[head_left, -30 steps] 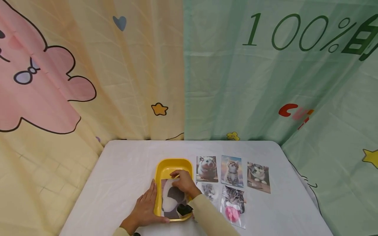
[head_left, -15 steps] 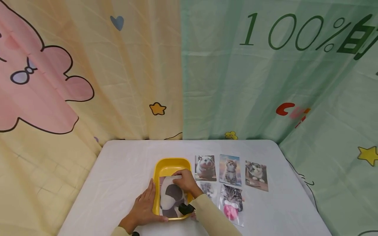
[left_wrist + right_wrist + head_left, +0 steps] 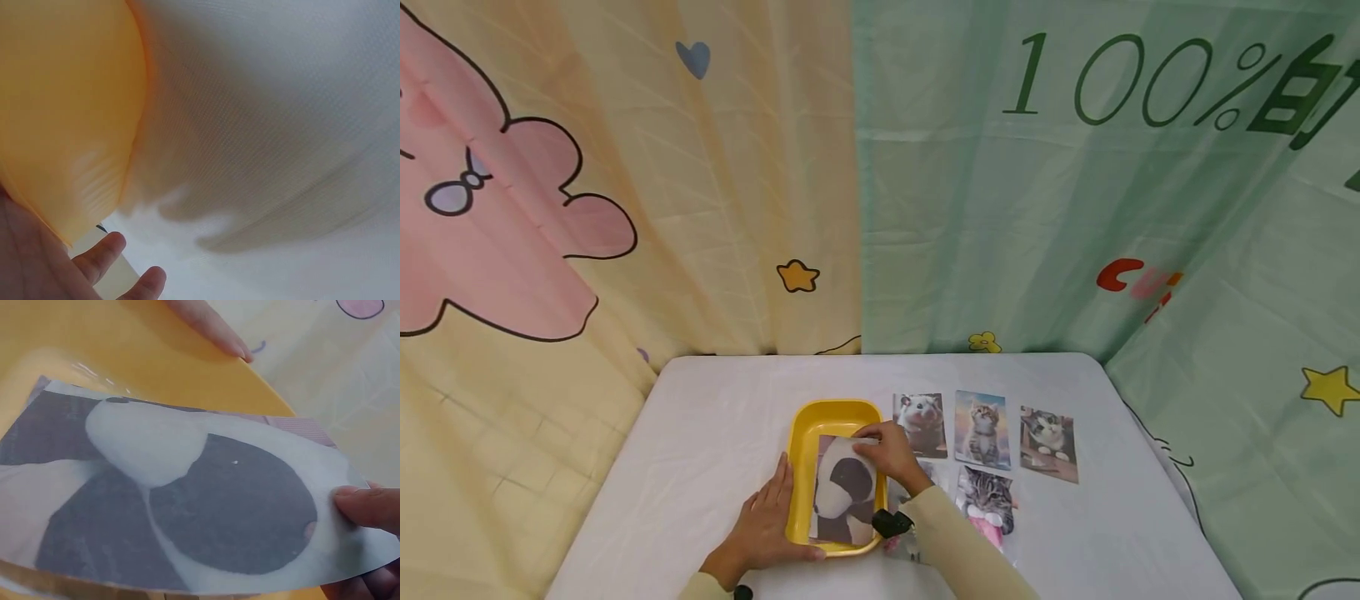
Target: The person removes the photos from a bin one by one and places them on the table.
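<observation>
The right hand (image 3: 891,450) has drawn toward the yellow tray's (image 3: 831,413) far right corner since a second ago, when it lay over the middle of the tray. It pinches the far edge of the black-and-white animal photo (image 3: 844,490) between thumb and fingers, and the photo, earlier partly hidden under that hand, now shows nearly whole, its far end lifted and its near end down in the tray. The right wrist view shows the thumb (image 3: 369,506) pressed on the photo's (image 3: 187,500) corner above the tray (image 3: 125,344) floor.

The left hand (image 3: 767,525) stays where it was, fingers straight and flat against the tray's left outer wall, grasping nothing; the left wrist view shows the tray (image 3: 62,112) wall beside its fingertips (image 3: 103,250).

To the right of the tray on the white desk (image 3: 700,433) lie the hamster photo (image 3: 919,423), the kitten photo (image 3: 982,428), the grey-and-white cat photo (image 3: 1048,443) and the tabby photo (image 3: 987,498), unmoved.

On the green curtain (image 3: 1075,208) behind, "100%" reads clearly, followed by characters cut off at the picture's edge.
</observation>
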The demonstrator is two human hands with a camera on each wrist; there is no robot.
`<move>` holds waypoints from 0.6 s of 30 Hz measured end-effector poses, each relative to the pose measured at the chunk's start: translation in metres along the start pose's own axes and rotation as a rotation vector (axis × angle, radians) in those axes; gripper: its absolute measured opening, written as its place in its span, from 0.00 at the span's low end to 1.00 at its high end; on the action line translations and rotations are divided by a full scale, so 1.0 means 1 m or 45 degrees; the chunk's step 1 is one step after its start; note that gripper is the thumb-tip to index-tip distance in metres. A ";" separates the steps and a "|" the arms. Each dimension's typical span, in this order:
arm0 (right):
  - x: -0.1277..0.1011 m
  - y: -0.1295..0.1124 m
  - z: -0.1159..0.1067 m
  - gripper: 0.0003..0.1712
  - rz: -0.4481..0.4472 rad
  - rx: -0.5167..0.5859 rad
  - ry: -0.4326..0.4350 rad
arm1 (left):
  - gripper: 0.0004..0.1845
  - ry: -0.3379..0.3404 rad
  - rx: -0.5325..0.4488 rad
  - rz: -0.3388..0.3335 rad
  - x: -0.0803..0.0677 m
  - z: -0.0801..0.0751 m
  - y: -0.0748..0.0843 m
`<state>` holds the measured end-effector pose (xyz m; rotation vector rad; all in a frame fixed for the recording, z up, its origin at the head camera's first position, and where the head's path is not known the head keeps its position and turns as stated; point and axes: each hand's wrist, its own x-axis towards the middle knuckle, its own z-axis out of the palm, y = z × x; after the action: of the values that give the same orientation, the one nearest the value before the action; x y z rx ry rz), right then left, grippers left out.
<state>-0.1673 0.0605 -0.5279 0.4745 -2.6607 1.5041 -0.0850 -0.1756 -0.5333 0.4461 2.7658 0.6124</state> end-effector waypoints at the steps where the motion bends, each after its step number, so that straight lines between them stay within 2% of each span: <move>1: 0.000 0.001 -0.002 0.05 -0.003 -0.001 0.015 | 0.76 0.001 0.001 0.003 0.000 0.000 0.000; 9: -0.002 0.010 -0.018 0.07 0.043 0.093 0.072 | 0.77 0.009 -0.002 0.010 -0.001 -0.001 0.000; 18: -0.010 0.020 -0.037 0.09 0.175 0.169 0.119 | 0.78 -0.001 0.000 -0.004 0.000 0.001 -0.001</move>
<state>-0.1676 0.1034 -0.5268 0.2246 -2.5807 1.7035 -0.0850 -0.1764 -0.5342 0.4419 2.7657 0.6111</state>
